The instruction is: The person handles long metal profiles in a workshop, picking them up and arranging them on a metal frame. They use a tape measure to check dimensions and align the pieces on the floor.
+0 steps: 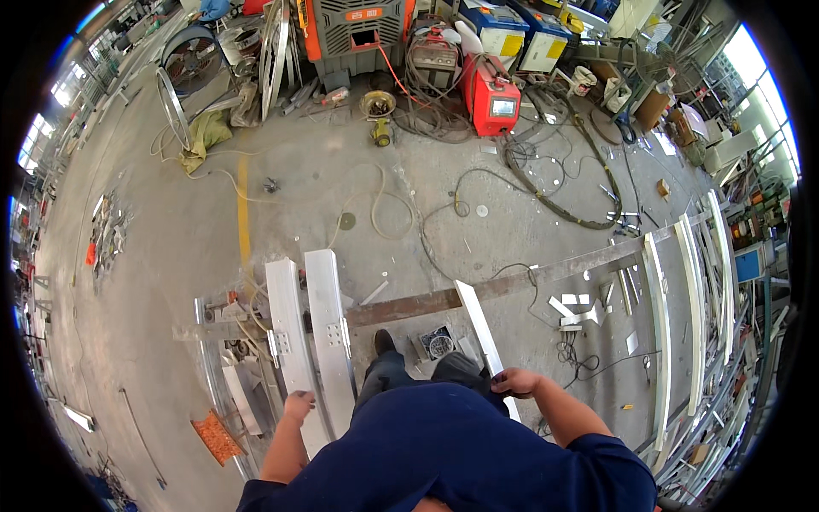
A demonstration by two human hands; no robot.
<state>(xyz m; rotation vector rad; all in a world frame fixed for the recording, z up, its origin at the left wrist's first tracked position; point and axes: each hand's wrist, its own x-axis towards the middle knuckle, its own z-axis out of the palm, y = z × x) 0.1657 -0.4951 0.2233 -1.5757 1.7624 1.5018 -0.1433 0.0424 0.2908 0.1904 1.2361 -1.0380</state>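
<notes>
Right hand (515, 381) grips a slim metal strip (479, 325) pointing to 11 o'clock; left hand (298, 404) rests, fingers curled, on a metal channel (293, 350)

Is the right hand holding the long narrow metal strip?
Yes, the right hand is closed around the near end of the long narrow silver metal strip.
</notes>
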